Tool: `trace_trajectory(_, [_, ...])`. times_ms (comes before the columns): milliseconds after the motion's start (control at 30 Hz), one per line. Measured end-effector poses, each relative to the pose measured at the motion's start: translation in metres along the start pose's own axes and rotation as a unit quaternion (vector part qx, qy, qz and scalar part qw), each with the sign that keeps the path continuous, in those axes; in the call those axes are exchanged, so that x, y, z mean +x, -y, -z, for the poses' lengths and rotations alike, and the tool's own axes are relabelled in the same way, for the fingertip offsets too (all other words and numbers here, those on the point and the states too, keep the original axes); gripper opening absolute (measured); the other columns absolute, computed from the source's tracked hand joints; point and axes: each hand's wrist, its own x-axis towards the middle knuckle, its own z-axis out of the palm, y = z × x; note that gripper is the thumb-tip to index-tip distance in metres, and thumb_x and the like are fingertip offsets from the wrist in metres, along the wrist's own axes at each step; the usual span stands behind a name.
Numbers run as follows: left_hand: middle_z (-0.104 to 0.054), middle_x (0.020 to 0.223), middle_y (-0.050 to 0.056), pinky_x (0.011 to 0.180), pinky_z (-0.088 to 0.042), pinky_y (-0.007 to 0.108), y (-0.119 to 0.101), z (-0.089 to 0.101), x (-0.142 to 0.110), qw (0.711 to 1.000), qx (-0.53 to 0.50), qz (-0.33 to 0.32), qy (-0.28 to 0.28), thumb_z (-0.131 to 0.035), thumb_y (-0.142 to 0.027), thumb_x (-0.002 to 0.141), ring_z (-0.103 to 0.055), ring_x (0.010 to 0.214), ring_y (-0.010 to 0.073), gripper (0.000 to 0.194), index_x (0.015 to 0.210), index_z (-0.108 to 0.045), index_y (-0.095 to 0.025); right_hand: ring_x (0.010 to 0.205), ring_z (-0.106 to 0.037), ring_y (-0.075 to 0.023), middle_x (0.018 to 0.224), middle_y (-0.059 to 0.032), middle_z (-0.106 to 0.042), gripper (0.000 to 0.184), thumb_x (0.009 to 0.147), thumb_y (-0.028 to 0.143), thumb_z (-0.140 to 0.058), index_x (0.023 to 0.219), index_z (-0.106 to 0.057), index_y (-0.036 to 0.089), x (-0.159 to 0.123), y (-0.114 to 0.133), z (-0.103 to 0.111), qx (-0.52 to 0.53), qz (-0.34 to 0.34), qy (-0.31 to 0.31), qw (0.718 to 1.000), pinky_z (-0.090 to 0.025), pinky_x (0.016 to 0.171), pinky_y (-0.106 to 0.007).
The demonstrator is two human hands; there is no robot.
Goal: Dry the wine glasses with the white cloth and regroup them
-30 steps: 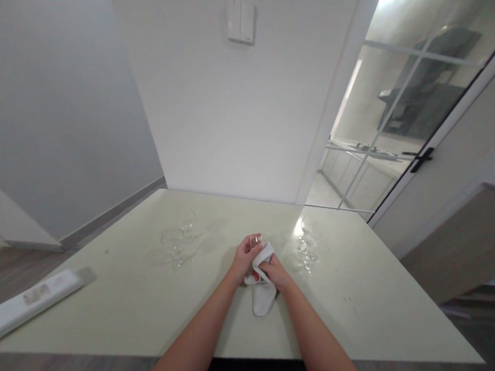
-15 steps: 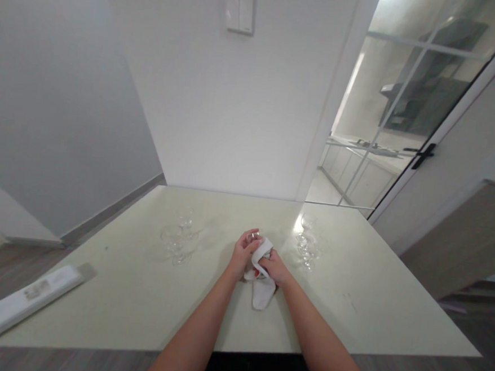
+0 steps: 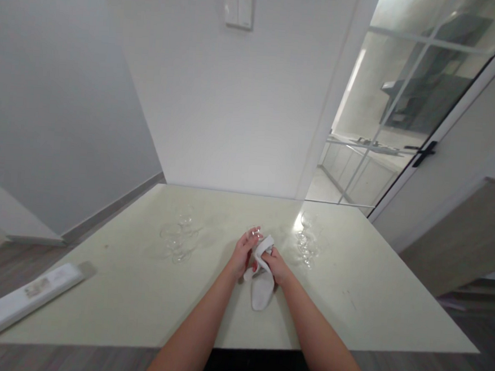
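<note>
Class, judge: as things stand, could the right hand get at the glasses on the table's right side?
Probably yes: nothing appears to stand between the right hand and those glasses, though it may need to release the cloth.

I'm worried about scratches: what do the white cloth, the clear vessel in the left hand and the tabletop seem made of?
White cloth: soft, matte fabric, probably; it folds loosely.
Clear vessel: glass or clear plastic, glossy; see-through with bright glints.
Tabletop: perhaps glass or lacquered board, glossy; it reflects light.
</note>
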Motion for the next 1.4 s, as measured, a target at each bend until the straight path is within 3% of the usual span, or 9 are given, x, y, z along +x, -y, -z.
trace_trajectory(167, [-0.062,0.125,0.008,0.077,-0.052,0.028,-0.008,0.013,0.008,0.995,-0.077,-0.031,-0.055,-0.059,-0.059,0.078,-0.064,0.097,0.0169,0.053,0.118,-0.057,-0.024,0.073,-0.069,-0.0224,0.073,-0.0028,-0.072,0.047,0.061,0.05,-0.075,0.093,-0.062,0.018,0.009,0.008,0.012,0.091,0.023,-0.148,0.985,-0.054,0.065,-0.032])
trace_trajectory(300, [-0.053,0.137,0.006,0.079,-0.052,0.027,-0.014,0.019,0.01,0.989,-0.057,-0.095,-0.103,-0.055,-0.06,0.082,-0.064,0.101,0.015,0.055,0.129,-0.047,-0.033,0.091,-0.068,-0.0261,0.086,-0.0099,-0.074,0.056,0.071,0.068,-0.059,0.094,-0.066,0.017,0.006,0.011,0.009,0.138,-0.033,-0.054,0.988,-0.054,0.075,-0.038])
trace_trajectory(400, [-0.061,0.127,0.009,0.081,-0.052,0.03,-0.011,0.011,0.006,0.991,-0.026,-0.112,-0.064,-0.063,-0.054,0.08,-0.068,0.091,0.0149,0.066,0.137,-0.035,-0.034,0.096,-0.067,-0.0259,0.09,-0.0109,-0.073,0.057,0.076,0.069,-0.051,0.093,-0.067,0.017,0.003,0.007,0.0,0.144,-0.085,0.01,0.986,-0.054,0.079,-0.04])
trace_trajectory(533, [-0.066,0.116,0.01,0.086,-0.052,0.037,-0.004,-0.003,-0.002,0.992,0.023,-0.119,0.021,-0.072,-0.043,0.076,-0.07,0.085,0.0175,0.081,0.142,-0.028,-0.032,0.086,-0.069,-0.0251,0.08,-0.0073,-0.073,0.04,0.072,0.054,-0.065,0.088,-0.066,0.017,0.005,0.004,-0.001,0.124,-0.062,-0.025,0.99,-0.055,0.074,-0.037])
trace_trajectory(667, [-0.065,0.114,0.011,0.09,-0.05,0.037,0.001,-0.006,-0.004,0.987,0.056,-0.143,0.053,-0.074,-0.037,0.075,-0.069,0.092,0.0193,0.085,0.144,-0.026,-0.029,0.075,-0.068,-0.0213,0.072,-0.0028,-0.071,0.037,0.065,0.047,-0.074,0.086,-0.064,0.018,0.007,0.005,0.004,0.081,-0.003,-0.054,0.995,-0.053,0.068,-0.031])
trace_trajectory(1100, [-0.062,0.108,0.006,0.1,-0.041,0.035,0.003,-0.005,-0.008,0.953,0.201,-0.225,-0.003,-0.071,-0.03,0.077,-0.062,0.102,0.0191,0.081,0.146,-0.029,-0.026,0.073,-0.065,-0.0199,0.071,-0.0016,-0.069,0.033,0.072,0.046,-0.066,0.089,-0.065,0.018,0.009,0.0,0.008,-0.064,0.058,-0.104,0.991,-0.05,0.065,-0.029])
trace_trajectory(1267, [-0.06,0.107,0.007,0.096,-0.042,0.036,0.003,0.0,-0.003,0.914,0.264,-0.298,-0.078,-0.064,-0.033,0.083,-0.06,0.1,0.0186,0.08,0.149,-0.02,-0.024,0.073,-0.063,-0.0201,0.071,-0.0031,-0.069,0.033,0.074,0.047,-0.063,0.081,-0.066,0.015,0.011,-0.002,0.013,-0.141,0.093,-0.159,0.973,-0.049,0.065,-0.029])
trace_trajectory(1333, [-0.058,0.109,0.008,0.093,-0.043,0.037,0.002,0.004,-0.002,0.874,0.33,-0.331,-0.131,-0.063,-0.035,0.083,-0.058,0.099,0.0197,0.078,0.148,-0.022,-0.023,0.074,-0.064,-0.0208,0.073,-0.0036,-0.069,0.038,0.073,0.052,-0.063,0.081,-0.066,0.015,0.012,-0.002,0.016,-0.112,0.106,-0.208,0.966,-0.05,0.066,-0.029])
trace_trajectory(1400, [-0.056,0.111,0.01,0.092,-0.042,0.039,0.001,0.008,-0.001,0.818,0.43,-0.347,-0.161,-0.061,-0.037,0.084,-0.056,0.101,0.0222,0.071,0.146,-0.03,-0.022,0.079,-0.065,-0.0219,0.081,-0.0049,-0.071,0.044,0.072,0.058,-0.061,0.088,-0.066,0.017,0.011,-0.001,0.017,-0.031,0.117,-0.207,0.971,-0.052,0.07,-0.031])
